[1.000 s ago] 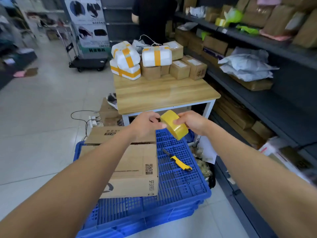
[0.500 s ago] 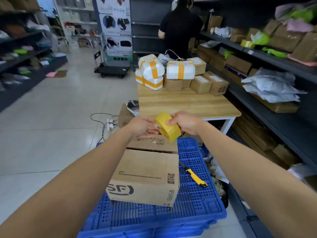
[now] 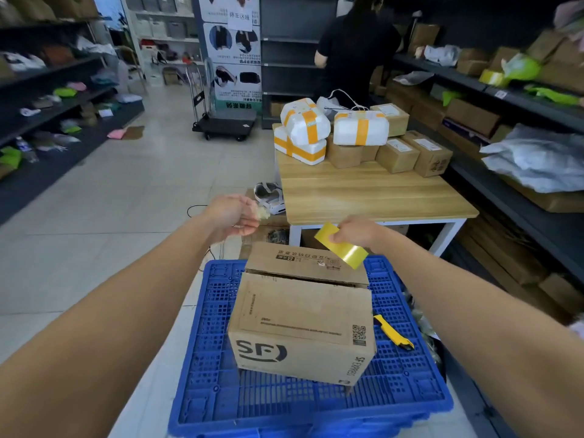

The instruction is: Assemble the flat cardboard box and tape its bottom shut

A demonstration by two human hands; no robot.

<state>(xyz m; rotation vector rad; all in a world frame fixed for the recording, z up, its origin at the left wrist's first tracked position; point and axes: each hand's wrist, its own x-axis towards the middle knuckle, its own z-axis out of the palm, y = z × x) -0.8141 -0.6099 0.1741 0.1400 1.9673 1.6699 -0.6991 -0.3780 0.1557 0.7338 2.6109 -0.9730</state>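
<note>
Two hands are raised in front of me, well apart from each other, both above the far edge of the cardboard box (image 3: 303,314). My right hand (image 3: 357,232) grips the roll of yellow packing tape (image 3: 343,251), with the fingers curled round it from above. The roll is tilted and hangs just over the box's far right corner. My left hand (image 3: 234,216) is out to the left and slightly higher. Its fingertips pinch a small pale scrap (image 3: 262,213), and I cannot tell what the scrap is.

The box, printed with SF Express marks, stands below and between my hands on a blue plastic crate (image 3: 215,343). The flaps on its upper face are folded in and meet at a seam, and the far flap sits a little higher than the near one. Below my right forearm, just beside the box, a yellow utility knife (image 3: 393,335) lies on the crate.

Beyond my right hand stands the wooden bench (image 3: 363,191). At its far end are white foam parcels (image 3: 303,124) banded with orange tape and several brown cartons (image 3: 398,153). Further off, a person in black (image 3: 354,49) faces the shelves. Far beyond my left hand a platform trolley (image 3: 226,124) stands on the tiled floor.
</note>
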